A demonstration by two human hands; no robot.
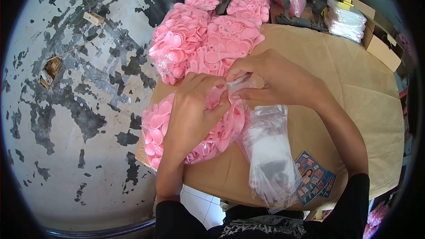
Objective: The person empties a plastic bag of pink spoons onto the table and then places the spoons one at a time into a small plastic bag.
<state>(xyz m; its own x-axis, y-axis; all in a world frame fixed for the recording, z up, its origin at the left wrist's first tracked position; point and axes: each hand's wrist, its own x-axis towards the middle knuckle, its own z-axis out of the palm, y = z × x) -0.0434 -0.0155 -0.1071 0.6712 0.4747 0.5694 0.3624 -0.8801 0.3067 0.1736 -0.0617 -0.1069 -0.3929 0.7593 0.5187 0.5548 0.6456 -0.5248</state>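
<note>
My left hand (191, 110) and my right hand (270, 79) meet over a clear plastic bag full of pink plastic spoons (157, 128). Both pinch the bag's gathered clear neck (237, 86) between fingertips. The left hand rests on top of the filled bag and hides its middle. A stack of empty clear plastic bags (270, 155) lies just under my right forearm on the cardboard-covered table (354, 88).
Several more bags of pink spoons (208, 35) are piled at the table's far side. Packs of white goods (345, 20) and cardboard boxes (380, 46) stand at the far right. Printed paper cards (315, 179) lie near the front edge. A peeling wall (66, 106) is at left.
</note>
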